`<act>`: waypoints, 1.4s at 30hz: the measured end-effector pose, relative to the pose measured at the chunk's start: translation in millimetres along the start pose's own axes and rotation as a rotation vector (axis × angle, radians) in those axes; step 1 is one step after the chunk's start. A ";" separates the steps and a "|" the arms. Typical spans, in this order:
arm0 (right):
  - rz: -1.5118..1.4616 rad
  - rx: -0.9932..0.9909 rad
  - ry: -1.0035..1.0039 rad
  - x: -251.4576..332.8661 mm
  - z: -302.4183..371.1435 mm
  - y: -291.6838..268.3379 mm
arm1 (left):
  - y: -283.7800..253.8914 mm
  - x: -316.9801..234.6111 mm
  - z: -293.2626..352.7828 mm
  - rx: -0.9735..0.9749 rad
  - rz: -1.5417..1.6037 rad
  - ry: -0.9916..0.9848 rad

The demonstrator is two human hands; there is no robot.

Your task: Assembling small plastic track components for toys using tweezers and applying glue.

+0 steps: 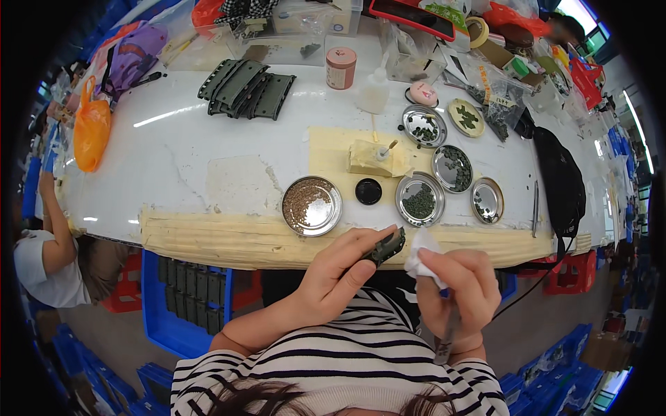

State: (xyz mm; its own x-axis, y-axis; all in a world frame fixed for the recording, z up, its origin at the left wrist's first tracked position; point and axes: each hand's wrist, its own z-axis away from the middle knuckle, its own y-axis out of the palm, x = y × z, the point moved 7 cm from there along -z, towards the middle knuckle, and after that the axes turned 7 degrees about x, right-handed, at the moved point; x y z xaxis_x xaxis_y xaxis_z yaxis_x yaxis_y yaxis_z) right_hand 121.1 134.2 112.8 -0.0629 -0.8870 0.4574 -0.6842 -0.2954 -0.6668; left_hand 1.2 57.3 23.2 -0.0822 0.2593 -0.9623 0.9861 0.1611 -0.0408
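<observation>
My left hand (334,276) is closed around a small dark green moulded part (387,247), held just off the table's front edge. Just right of it, my right hand (459,286) pinches a crumpled white tissue or cloth (424,255). A slim greyish tool (448,334) also sticks out below the right palm; its kind does not show. The tissue and the green part are close but look apart. Beyond the hands stand round metal dishes, one with copper-coloured bits (305,202) and one with dark green bits (420,201). Between these dishes lies a small black cap (368,191).
Dark green curved panels (244,90) are stacked at the back left. A taped block (378,158), a pink tin (340,68) and a translucent bottle (372,93) stand mid-table. Tweezers (535,208) lie at the right. A blue crate (156,305) holds green parts below. Another person (55,267) sits left.
</observation>
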 end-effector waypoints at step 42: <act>0.677 -0.134 0.662 -212.3 69.4 -122.4 | 2.0 24.6 25.0 0.038 0.891 -0.155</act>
State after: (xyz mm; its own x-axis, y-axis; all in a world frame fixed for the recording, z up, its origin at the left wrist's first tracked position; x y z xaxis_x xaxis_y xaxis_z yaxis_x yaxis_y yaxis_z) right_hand 268.6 334.0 56.5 -0.8458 -0.4619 0.2670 -0.4272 0.2863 -0.8576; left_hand 4.9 40.2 -7.3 0.7315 0.1414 -0.6670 0.6795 -0.0705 0.7303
